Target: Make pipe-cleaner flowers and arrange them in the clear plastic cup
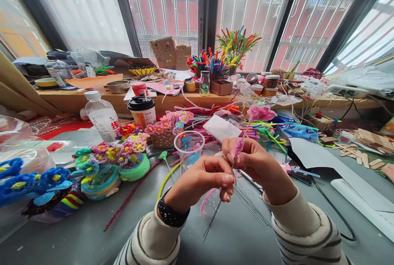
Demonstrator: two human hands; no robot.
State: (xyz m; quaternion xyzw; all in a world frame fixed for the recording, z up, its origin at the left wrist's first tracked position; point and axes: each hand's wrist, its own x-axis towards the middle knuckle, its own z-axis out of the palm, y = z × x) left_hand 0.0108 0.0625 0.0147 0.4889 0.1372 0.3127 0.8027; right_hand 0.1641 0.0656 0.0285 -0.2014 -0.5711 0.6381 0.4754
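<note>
Right hand [255, 164] pinches fuzzy pink stem [239, 146], fluffy pink bloom [261, 113] shaped above; left hand [206, 176] pinches thin grey wires [212, 222], bare below.

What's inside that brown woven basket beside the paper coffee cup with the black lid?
Fuzzy pink flowers with yellow centres crowd the basket, with light-blue ones toward its right end. They cover whatever lies deeper.

Worn on the head, the single camera looks forward and steeply down across the worktop [80, 244], close above the left hand [212, 176] and right hand [254, 160], just right of the clear plastic cup [189, 150]; beyond that cup, its wide view reaches the barred windows [168, 14].
</note>
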